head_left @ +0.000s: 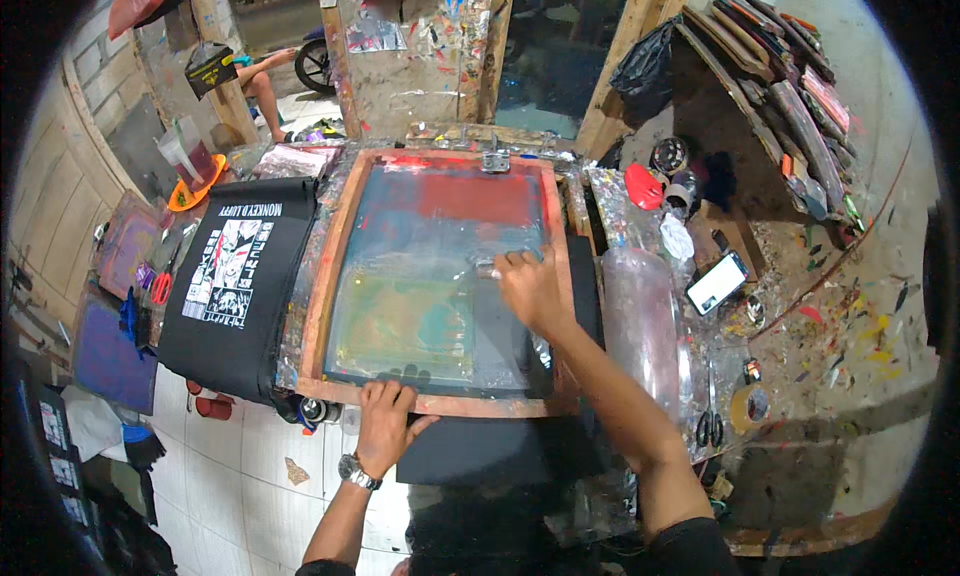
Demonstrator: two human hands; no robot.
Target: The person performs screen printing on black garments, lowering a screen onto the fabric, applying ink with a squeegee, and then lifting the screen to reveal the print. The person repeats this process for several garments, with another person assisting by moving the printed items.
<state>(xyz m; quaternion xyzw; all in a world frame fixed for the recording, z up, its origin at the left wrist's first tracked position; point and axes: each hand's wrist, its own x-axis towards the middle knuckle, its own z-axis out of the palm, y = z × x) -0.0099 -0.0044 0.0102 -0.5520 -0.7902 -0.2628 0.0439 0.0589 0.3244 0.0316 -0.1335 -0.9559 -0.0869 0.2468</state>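
A wooden-framed printing screen [433, 162] lies in front of me, held by a metal clamp [495, 162] at its far edge; its mesh carries red, grey and yellow-green stains. My left hand [388, 421] grips the near bar of the frame, fingers over it. My right hand [525, 286] is over the right-middle of the mesh, fingers curled around a small pale item that is mostly hidden and too small to name. Under and below the screen lies black material [470, 446]. Left of the frame is a black printed fabric [186, 336] with white artwork.
Right are a clear cylinder [635, 316], phone [715, 282], scissors [708, 426], tape roll [748, 407] and leaning boards [775, 86]. Left are a jug [182, 151] on an orange dish, red scissors [160, 288] and stained screens [112, 346]. Beyond, another person's bare leg [265, 106] shows in the doorway.
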